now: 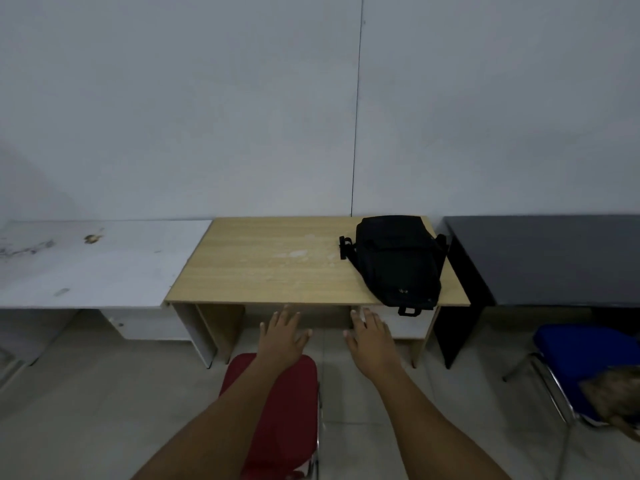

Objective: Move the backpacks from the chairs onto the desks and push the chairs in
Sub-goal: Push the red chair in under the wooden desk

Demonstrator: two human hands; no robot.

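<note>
Head view: both bare forearms reach forward from the bottom edge, palms down. The left hand (282, 336) hovers with fingers spread and empty above the front of the red chair (277, 414), whose seat lies under the left forearm. The right hand (372, 339) is likewise spread flat and holds nothing, out over the tiled floor just right of the chair. Both sets of fingertips point at the front edge of the wooden table (277, 268). The black backpack (398, 263) lies on that table's right end, a strap hanging over the front edge. A blue chair (585, 362) stands at the right before a dark table (554, 258).
</note>
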